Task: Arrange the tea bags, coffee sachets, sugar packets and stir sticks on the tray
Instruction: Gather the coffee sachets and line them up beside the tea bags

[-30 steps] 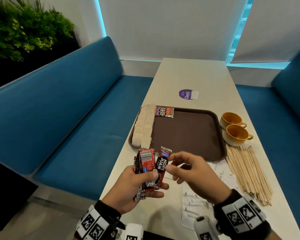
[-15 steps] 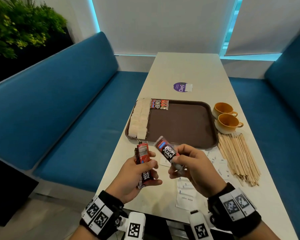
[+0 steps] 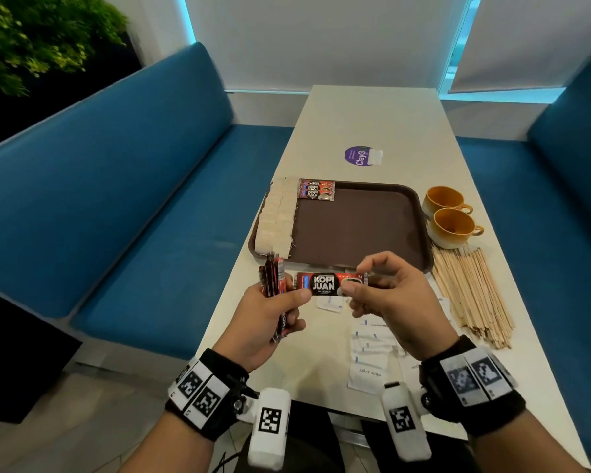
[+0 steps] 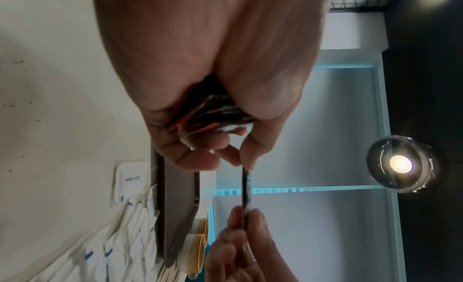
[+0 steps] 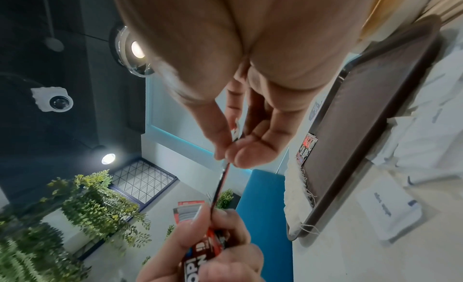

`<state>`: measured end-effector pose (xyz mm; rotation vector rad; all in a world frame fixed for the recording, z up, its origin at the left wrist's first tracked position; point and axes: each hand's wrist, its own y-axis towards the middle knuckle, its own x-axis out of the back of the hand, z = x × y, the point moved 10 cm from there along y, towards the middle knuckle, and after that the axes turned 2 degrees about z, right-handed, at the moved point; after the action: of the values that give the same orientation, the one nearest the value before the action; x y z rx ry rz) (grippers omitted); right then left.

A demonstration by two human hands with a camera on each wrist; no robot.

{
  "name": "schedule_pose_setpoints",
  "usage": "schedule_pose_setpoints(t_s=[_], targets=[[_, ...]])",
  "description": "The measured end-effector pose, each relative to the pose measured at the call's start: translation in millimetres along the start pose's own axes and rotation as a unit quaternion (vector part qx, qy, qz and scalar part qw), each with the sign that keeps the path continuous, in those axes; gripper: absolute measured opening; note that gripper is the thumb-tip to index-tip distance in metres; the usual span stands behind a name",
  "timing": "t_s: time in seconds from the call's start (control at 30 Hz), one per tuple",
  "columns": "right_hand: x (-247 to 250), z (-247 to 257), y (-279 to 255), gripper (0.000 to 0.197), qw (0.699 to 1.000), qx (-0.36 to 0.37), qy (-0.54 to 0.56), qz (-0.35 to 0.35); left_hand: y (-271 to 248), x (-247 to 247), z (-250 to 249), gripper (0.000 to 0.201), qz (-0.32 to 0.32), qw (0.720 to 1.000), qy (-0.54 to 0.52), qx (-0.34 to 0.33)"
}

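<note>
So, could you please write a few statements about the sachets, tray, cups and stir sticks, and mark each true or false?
1. Both hands hold the single Kopi Juan sachet: the right hand pinches one end, the left hand the other. True.
2. The left hand holds nothing else. False: it also grips a stack of coffee sachets.
3. The stir sticks lie on the tray. False: they lie on the table, right of it.
4. Tea bags line the tray's left side. True.
5. The two yellow cups stand on the tray. False: they stand beside it.
</note>
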<state>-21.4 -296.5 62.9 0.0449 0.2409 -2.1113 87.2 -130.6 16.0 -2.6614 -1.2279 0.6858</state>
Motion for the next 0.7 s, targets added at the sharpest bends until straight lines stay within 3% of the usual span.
schedule_pose_setpoints(t_s=[0.13, 0.23, 0.4, 0.57, 0.7], targets=[[7, -1, 9, 0.022, 0.999, 0.009, 0.004, -0.034, 7, 1, -6, 0.019, -0.01, 1.0, 0.008, -0.012], [5, 1, 20, 0.012, 1.0, 0.016, -0.011, -0.022, 14, 4, -11, 0.02, -0.018, 1.0, -0.005, -0.015], [4, 7, 52, 0.013, 0.998, 0.012, -0.059, -0.007, 27, 10, -11, 0.017, -0.031, 0.997, -0.072, 0.013], [11, 4, 117, 0.02, 0.998, -0.01, -0.063, -0.018, 43, 19, 0, 0.008, -0.02, 0.989, -0.131, 0.071], [25, -4, 181, 0.014, 0.994, -0.029, -0.1, -0.045, 56, 28, 1, 0.021, -0.038, 0.986, -0.139, 0.08]])
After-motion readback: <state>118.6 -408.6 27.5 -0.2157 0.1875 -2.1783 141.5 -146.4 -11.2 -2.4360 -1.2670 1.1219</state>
